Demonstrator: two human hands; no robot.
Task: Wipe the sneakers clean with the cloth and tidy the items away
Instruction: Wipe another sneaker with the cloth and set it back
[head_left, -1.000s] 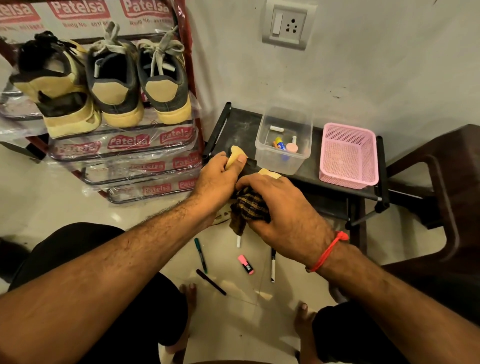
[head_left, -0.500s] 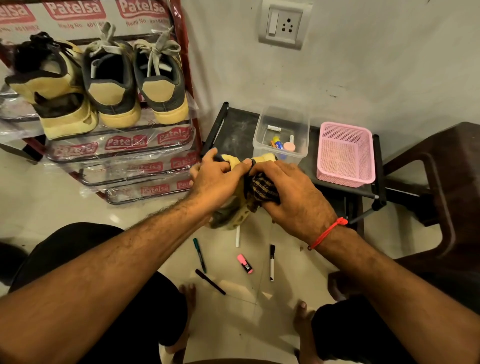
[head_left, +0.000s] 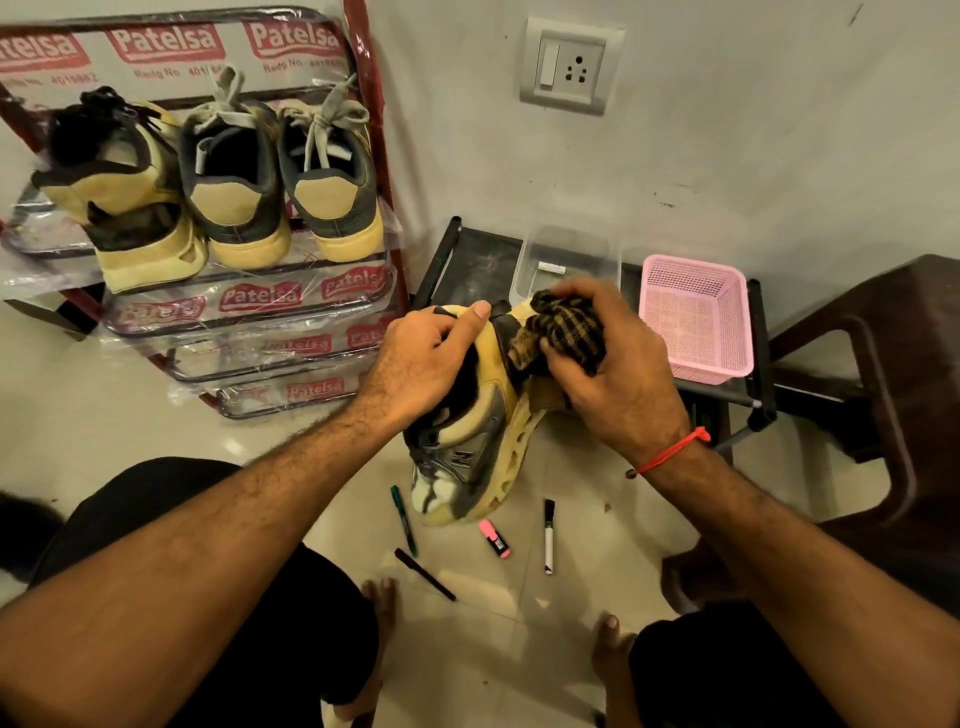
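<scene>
My left hand (head_left: 423, 364) grips a yellow and grey sneaker (head_left: 470, 447) by its heel collar and holds it in the air, toe pointing down toward the floor. My right hand (head_left: 618, 379) holds a bunched dark checked cloth (head_left: 563, 332) against the sneaker's heel and sole. Three more sneakers stand on the top shelf of the shoe rack (head_left: 249, 306) at the left: one yellow and black (head_left: 124, 208), and a grey and yellow pair (head_left: 280, 182).
A low black stand (head_left: 467, 260) against the wall carries a clear plastic box (head_left: 566, 260) and a pink basket (head_left: 696, 317). Markers (head_left: 548, 535), pens (head_left: 404, 519) and a pink highlighter (head_left: 494, 539) lie on the tiled floor. A dark brown chair (head_left: 893, 374) is at the right.
The sneaker has come up and turned toe-down into full view. My right hand with the cloth has moved up onto its heel and sole.
</scene>
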